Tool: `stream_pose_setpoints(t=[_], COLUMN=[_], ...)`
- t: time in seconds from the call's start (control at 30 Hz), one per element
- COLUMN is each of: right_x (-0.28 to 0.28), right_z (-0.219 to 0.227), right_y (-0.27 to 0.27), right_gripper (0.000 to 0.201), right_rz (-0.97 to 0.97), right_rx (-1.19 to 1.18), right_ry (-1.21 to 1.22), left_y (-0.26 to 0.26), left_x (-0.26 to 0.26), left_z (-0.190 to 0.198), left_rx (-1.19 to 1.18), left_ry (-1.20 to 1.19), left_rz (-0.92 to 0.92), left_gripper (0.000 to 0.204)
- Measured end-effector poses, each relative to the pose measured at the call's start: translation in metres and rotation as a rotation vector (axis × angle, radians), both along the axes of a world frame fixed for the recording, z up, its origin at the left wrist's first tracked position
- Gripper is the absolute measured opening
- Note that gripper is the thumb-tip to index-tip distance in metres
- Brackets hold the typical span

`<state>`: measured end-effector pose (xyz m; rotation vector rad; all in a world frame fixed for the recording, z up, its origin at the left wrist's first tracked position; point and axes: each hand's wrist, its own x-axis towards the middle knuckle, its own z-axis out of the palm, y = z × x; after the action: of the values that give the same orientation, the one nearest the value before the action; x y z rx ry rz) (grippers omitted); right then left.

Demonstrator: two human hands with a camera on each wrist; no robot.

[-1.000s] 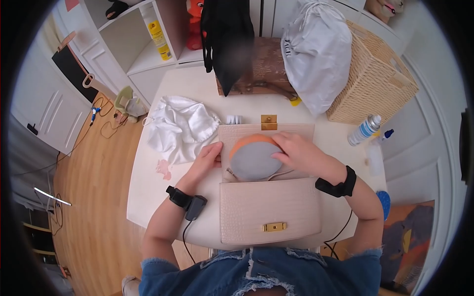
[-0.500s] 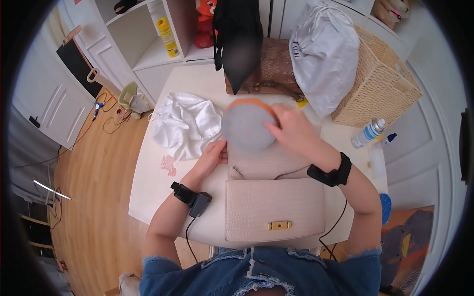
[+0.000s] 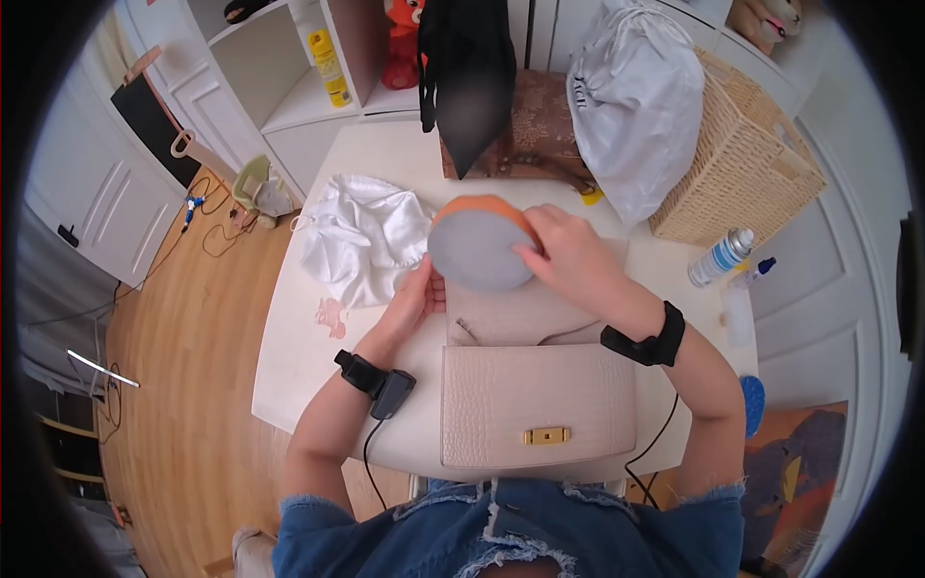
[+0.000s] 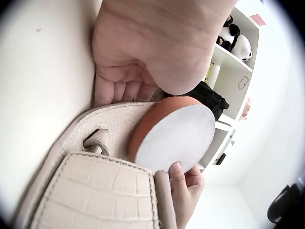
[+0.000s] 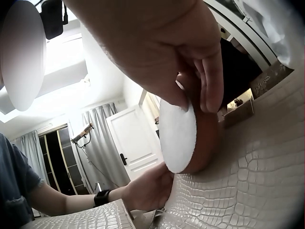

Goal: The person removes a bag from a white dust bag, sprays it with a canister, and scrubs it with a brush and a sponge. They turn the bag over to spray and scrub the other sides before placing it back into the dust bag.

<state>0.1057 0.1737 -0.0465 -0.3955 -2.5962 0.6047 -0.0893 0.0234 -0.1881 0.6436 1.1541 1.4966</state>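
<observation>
A pale pink crocodile-textured handbag (image 3: 540, 400) lies on the white table, a gold clasp (image 3: 547, 436) on its front. Its flap (image 3: 578, 318) is folded back away from the body. My right hand (image 3: 573, 252) grips a round pad (image 3: 482, 250) with a grey face and an orange-brown rim, thumb on the face and fingers over the rim. The pad is tilted over the flap, its lower edge close to it in the right wrist view. At the flap's left edge, my left hand (image 3: 412, 306) rests with loosely bent fingers and raised thumb; its fingertips are partly hidden in the left wrist view.
A crumpled white satin bag (image 3: 361, 241) lies left of the handbag. Behind stand a brown patterned box (image 3: 540, 125), a black bag (image 3: 472, 87), a white drawstring bag (image 3: 636, 116) and a wicker basket (image 3: 732, 154). A spray can (image 3: 721, 257) stands at the right.
My right hand has lifted the pad from low on the flap and moved it toward the far left, tilting it. The left hand stays by the flap's left edge, thumb now raised.
</observation>
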Motion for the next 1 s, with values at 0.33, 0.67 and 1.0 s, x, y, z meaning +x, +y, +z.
stream_pose_setpoints(t=[0.33,0.67,1.0], right_x=[0.021,0.031,0.028], right_z=[-0.003,-0.015,-0.011], right_y=[0.001,0.009,0.014], right_gripper=[0.023,0.027,0.027], right_rz=[0.059,0.140,0.158], right_rx=[0.107,0.033,0.142], right_ry=[-0.226,-0.327,-0.294], left_y=[-0.001,-0.001,-0.001], left_x=[0.006,0.001,0.002], left_z=[0.009,0.002,0.004], left_rx=[-0.040,-0.033,-0.040], left_ry=[0.131,0.090,0.086], left_rz=[-0.020,-0.024,-0.008], left_gripper=[0.051,0.049,0.048])
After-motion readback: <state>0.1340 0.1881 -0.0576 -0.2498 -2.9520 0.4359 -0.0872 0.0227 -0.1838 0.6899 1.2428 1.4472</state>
